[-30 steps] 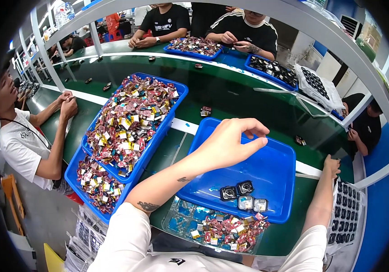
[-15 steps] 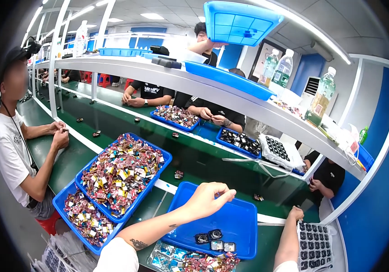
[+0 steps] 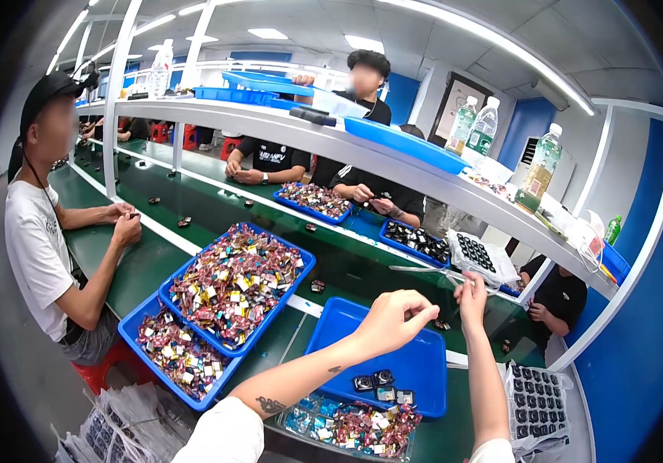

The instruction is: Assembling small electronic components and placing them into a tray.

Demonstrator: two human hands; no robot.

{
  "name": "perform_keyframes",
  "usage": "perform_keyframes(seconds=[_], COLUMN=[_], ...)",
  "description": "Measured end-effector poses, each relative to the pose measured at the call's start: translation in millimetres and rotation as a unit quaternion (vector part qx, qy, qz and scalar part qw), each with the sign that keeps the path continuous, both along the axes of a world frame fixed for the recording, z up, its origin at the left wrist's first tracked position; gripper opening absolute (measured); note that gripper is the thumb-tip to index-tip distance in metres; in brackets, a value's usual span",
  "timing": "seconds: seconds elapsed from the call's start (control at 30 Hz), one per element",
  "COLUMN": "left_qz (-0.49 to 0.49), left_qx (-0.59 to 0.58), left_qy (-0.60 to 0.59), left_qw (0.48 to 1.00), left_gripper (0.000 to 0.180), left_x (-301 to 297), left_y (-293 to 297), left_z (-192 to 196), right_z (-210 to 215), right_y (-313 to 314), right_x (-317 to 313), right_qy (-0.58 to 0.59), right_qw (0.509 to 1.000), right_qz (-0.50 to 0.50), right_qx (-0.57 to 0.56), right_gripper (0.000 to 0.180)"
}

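Over a blue tray [image 3: 424, 393], my left hand [image 3: 395, 322] hovers with its fingers curled closed. Whatever it grips, if anything, is hidden. My right hand [image 3: 470, 299] is raised beyond the tray's right side, its fingertips pinched together; what lies between them is too small to make out. Several small square black parts with round centres [image 3: 362, 383], some showing pale faces, lie in the tray's near end. Just below, a clear plastic tray [image 3: 301, 426] holds blue-wrapped pieces and a heap of small red, white and yellow components [image 3: 378, 427].
Two overlapping blue trays [image 3: 216, 351] heaped with components stand at left. A white tray of black parts [image 3: 538, 405] sits at right. Ahead runs a green conveyor belt [image 3: 362, 272] under a shelf [image 3: 331, 143] with bottles. A co-worker [image 3: 46, 247] sits at left; others face me.
My right hand has risen from beside the white parts tray and come left, nearer my left hand. Across the shelf, a person has lowered a blue tray. The view has shifted slightly.
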State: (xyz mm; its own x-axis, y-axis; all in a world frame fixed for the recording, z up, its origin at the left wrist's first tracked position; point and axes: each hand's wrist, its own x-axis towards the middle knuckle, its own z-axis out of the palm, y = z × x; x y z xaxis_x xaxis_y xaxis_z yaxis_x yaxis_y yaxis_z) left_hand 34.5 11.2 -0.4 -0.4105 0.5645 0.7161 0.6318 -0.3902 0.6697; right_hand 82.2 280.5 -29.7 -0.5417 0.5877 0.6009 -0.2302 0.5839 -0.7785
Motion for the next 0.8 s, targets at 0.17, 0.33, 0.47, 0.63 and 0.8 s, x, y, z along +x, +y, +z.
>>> perform_keyframes(seconds=[0.17,0.33,0.47,0.63,0.8], left_qz=[0.146,0.286,0.38,0.451,0.462], left_qx=[0.054,-0.011,-0.12,-0.131,-0.203], left_qy=[0.093,0.112,-0.075,-0.211,-0.179], left_qw=[0.983,0.951,0.914,0.857,0.845], left_gripper=[0.023,0.011,0.029,0.049,0.046], left_x=[16.3,12.0,-31.3,-87.2,-98.4], left_y=[-46.0,-136.8,-223.6,-317.5,-328.8], left_z=[10.9,-32.0,-72.4,-99.8,-91.1], right_z=[21.6,-0.3,-27.8,-36.6,-9.8], right_y=[-95.9,-154.4,-177.9,-218.2,-261.0], right_x=[-28.3,-60.7,-76.9,-103.3,-152.7], right_qy=[-0.07,-0.196,-0.238,-0.231,-0.114], right_qw=[0.976,0.919,0.904,0.912,0.865], right_qz=[0.196,0.309,0.31,0.296,0.32], right_qx=[0.066,0.149,0.174,0.165,0.37], right_gripper=[0.032,0.026,0.03,0.044,0.099])
